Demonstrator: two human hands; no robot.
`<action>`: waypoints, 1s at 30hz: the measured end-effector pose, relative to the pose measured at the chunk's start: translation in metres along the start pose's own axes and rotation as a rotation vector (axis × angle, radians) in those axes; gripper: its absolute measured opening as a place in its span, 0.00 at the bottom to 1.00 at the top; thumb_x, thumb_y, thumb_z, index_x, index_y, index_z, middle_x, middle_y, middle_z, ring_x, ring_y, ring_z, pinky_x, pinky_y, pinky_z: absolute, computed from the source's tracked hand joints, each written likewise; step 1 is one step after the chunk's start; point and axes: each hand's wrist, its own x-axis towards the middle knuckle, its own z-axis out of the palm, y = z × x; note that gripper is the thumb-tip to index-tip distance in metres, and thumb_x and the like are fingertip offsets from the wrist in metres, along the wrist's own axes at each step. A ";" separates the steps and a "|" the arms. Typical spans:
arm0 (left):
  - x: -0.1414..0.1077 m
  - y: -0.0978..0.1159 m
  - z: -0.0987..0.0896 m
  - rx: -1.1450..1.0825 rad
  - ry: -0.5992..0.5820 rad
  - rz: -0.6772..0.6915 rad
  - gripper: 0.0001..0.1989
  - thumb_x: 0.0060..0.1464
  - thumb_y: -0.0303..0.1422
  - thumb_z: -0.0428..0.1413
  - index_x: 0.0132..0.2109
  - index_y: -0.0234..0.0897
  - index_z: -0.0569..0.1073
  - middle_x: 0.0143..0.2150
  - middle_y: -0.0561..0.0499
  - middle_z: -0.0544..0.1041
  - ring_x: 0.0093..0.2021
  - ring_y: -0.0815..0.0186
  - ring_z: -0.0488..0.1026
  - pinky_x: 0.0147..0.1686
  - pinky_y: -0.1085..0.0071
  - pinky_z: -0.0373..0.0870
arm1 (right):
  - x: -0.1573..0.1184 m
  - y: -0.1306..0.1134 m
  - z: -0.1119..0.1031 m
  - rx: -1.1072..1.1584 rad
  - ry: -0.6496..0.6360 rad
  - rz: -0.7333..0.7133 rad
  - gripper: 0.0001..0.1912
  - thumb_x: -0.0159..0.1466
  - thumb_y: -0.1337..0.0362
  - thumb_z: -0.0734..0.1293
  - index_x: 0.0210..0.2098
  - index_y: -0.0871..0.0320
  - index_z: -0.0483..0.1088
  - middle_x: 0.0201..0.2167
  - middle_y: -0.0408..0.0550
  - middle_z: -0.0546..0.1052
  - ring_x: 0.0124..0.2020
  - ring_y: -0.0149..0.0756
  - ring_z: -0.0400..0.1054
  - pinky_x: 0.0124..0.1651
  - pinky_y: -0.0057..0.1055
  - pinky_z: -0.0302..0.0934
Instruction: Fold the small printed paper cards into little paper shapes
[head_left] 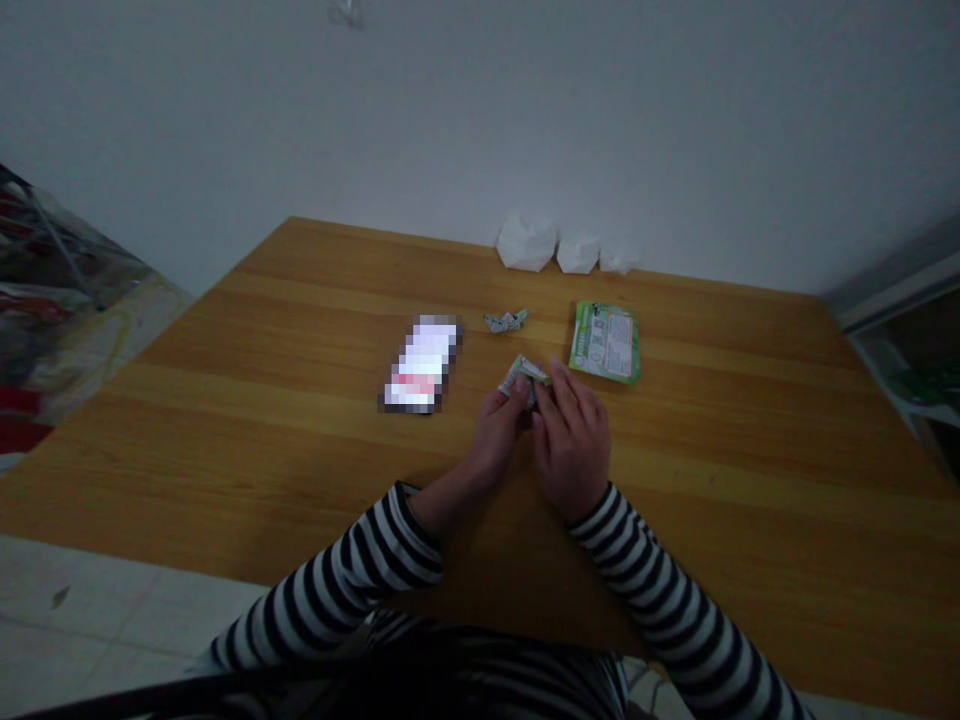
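Observation:
Near the middle of the wooden table, my left hand (497, 430) is closed on a small green and white printed packet (523, 372), its thumb lying on top. My right hand (574, 435) touches the packet's right side, its fingers bent and close together. Whether the right fingers pinch the packet is hard to see. A crumpled printed wrapper (506, 321) lies just beyond the hands. To the right of it is a flat green packet (606, 342) with a white text panel. A phone (422, 365) with a lit, blurred screen lies left of my hands.
Three white crumpled paper pieces, one of them large (526, 243), stand along the table's back edge against the wall (450, 120). The wooden table (262, 400) reaches to both sides. Clutter lies on the floor at the left, and a dark shelf is at the right.

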 end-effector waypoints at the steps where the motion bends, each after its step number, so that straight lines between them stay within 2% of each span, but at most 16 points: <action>1: 0.001 0.002 0.000 -0.029 0.010 0.003 0.16 0.55 0.43 0.61 0.45 0.35 0.76 0.41 0.47 0.81 0.43 0.65 0.79 0.44 0.71 0.72 | 0.000 0.001 0.000 -0.013 -0.005 -0.008 0.26 0.69 0.67 0.58 0.66 0.59 0.58 0.67 0.57 0.62 0.68 0.48 0.54 0.66 0.51 0.51; 5: 0.004 0.010 -0.001 -0.100 0.028 -0.007 0.16 0.54 0.41 0.62 0.44 0.34 0.76 0.37 0.47 0.82 0.37 0.64 0.80 0.40 0.71 0.74 | 0.000 0.005 0.000 -0.053 -0.002 -0.023 0.26 0.70 0.66 0.57 0.66 0.60 0.58 0.66 0.56 0.64 0.66 0.46 0.58 0.66 0.50 0.50; 11: 0.002 0.012 0.000 -0.062 -0.003 -0.012 0.19 0.55 0.42 0.61 0.47 0.32 0.77 0.41 0.42 0.83 0.44 0.57 0.80 0.46 0.65 0.74 | 0.000 0.006 -0.003 -0.083 0.059 -0.031 0.22 0.69 0.65 0.60 0.61 0.59 0.66 0.64 0.54 0.67 0.63 0.45 0.62 0.66 0.49 0.52; 17: 0.002 0.010 -0.001 -0.075 0.007 0.005 0.18 0.54 0.43 0.62 0.46 0.33 0.77 0.41 0.43 0.83 0.45 0.56 0.80 0.47 0.63 0.74 | -0.002 0.005 -0.006 -0.053 0.169 -0.104 0.18 0.67 0.66 0.62 0.55 0.56 0.72 0.59 0.51 0.73 0.58 0.42 0.68 0.66 0.47 0.52; 23: 0.001 0.004 -0.002 -0.008 -0.022 0.010 0.18 0.54 0.43 0.62 0.45 0.33 0.78 0.43 0.44 0.82 0.45 0.58 0.79 0.46 0.66 0.73 | 0.001 0.003 -0.004 -0.132 0.055 -0.010 0.21 0.69 0.62 0.60 0.59 0.57 0.68 0.65 0.54 0.67 0.64 0.47 0.60 0.66 0.51 0.49; 28: 0.001 -0.001 -0.004 0.075 0.010 0.039 0.17 0.53 0.44 0.62 0.39 0.32 0.79 0.36 0.46 0.82 0.35 0.64 0.78 0.36 0.72 0.71 | 0.003 -0.003 -0.002 -0.156 -0.012 0.018 0.22 0.70 0.63 0.58 0.62 0.60 0.64 0.65 0.55 0.66 0.64 0.48 0.59 0.65 0.53 0.48; 30: 0.002 0.000 -0.005 0.119 0.024 0.036 0.17 0.53 0.44 0.62 0.37 0.32 0.79 0.34 0.46 0.81 0.34 0.64 0.77 0.35 0.72 0.70 | 0.004 -0.005 -0.003 -0.168 -0.034 0.023 0.22 0.70 0.62 0.58 0.62 0.60 0.65 0.65 0.55 0.66 0.63 0.50 0.59 0.64 0.53 0.50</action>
